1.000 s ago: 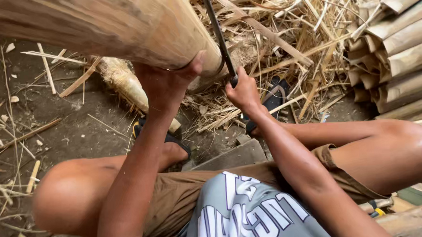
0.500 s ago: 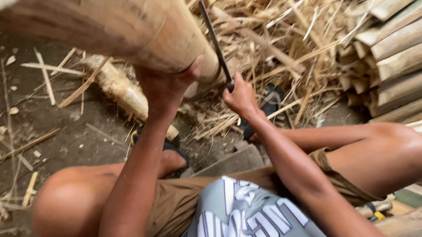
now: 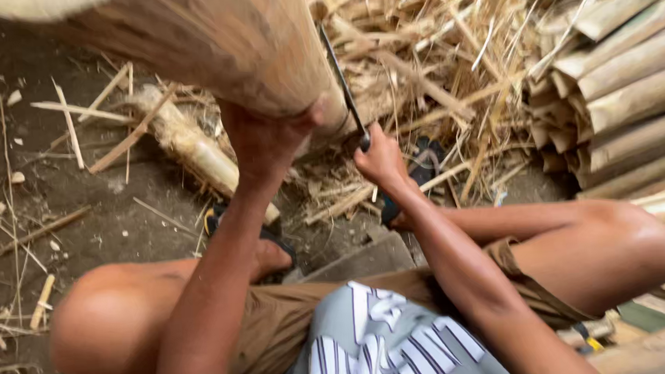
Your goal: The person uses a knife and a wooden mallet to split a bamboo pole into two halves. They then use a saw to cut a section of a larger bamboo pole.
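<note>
A thick tan trunk-like piece of wood (image 3: 211, 41) slants across the top of the view, its lower end near the ground. My left hand (image 3: 266, 141) grips it from below, fingers wrapped on its underside. My right hand (image 3: 380, 158) is closed on the handle of a dark, narrow blade (image 3: 340, 80) that rises along the wood's right side. I am squatting, knees apart, in brown shorts and a grey printed shirt.
Dry straw and split strips (image 3: 432, 60) litter the ground ahead. Stacked pale split lengths (image 3: 631, 95) lie at the right. A shorter husked piece (image 3: 186, 145) rests on the dark earth at the left. My sandalled feet (image 3: 264, 251) stand below the wood.
The view has shifted slightly. My right hand with the blade has moved a little lower and to the left along the wood. The left hand keeps its grip.
</note>
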